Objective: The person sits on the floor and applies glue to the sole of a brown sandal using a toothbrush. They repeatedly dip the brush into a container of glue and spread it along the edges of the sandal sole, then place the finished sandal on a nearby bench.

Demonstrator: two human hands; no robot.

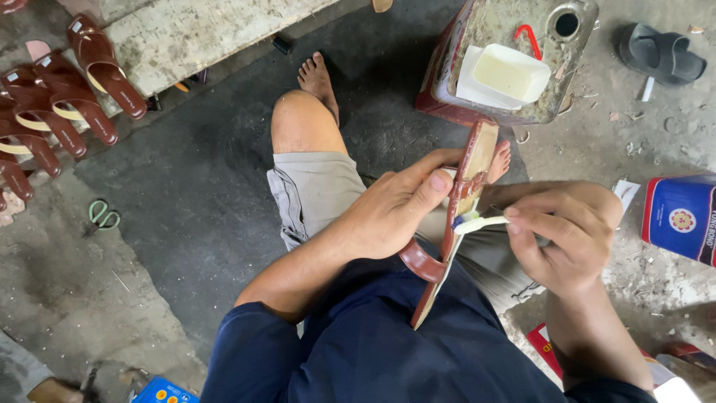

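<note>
Right of the rusty can [455, 82] stands a blue tin with red rims and a round emblem [682, 218]. Nearer lie a red-and-white packet [548, 349] and a blue box [165, 391].

bare floor [171, 224] left, rusty can [447, 82] blocking ahead, tin [682, 216] right

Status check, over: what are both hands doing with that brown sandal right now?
Left hand grips brown sandal on edge over lap. Right hand holds small brush, tip at the sole. Glue tub on rusty can ahead; nothing blocking.
</note>
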